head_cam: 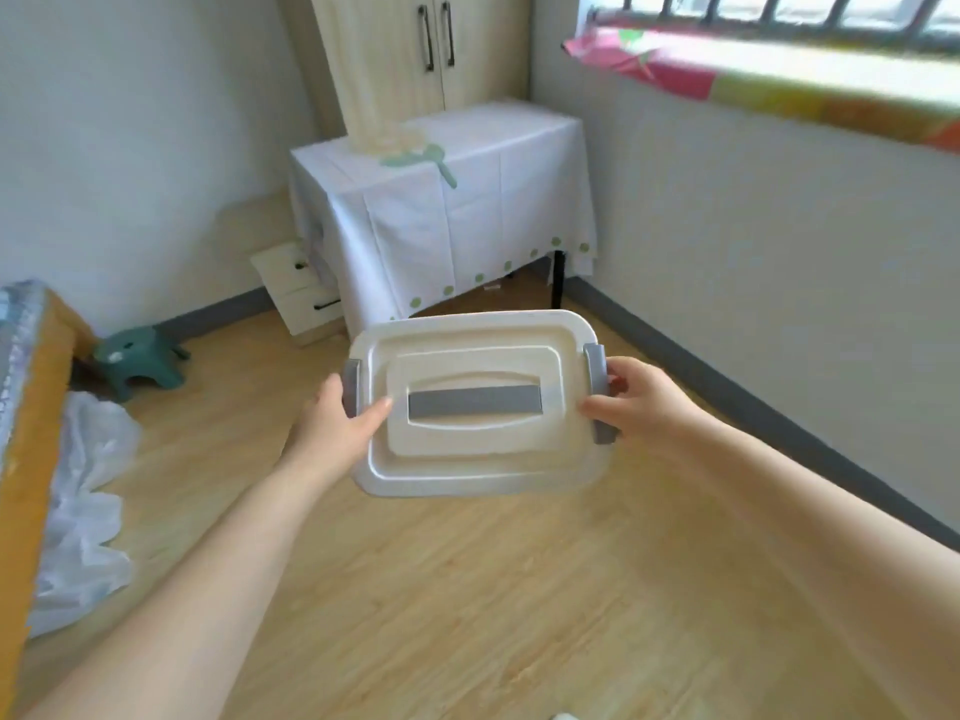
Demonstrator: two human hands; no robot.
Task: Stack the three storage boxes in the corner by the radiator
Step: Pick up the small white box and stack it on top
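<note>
A white storage box (475, 459) with a cream lid, a grey handle strip and grey side latches hangs above the wooden floor in the middle of the view. My left hand (337, 418) grips its left end at the latch, thumb on the lid. My right hand (631, 402) grips the right end, fingers wrapped around the grey latch. Only the lid side of the box shows. No other storage box and no radiator are in view.
A table under a white cloth (447, 220) stands in the far corner, with a small white drawer unit (301, 293) at its left. A green stool (140, 363) sits by the left wall. A bed edge (31, 433) with white sheeting runs along the left.
</note>
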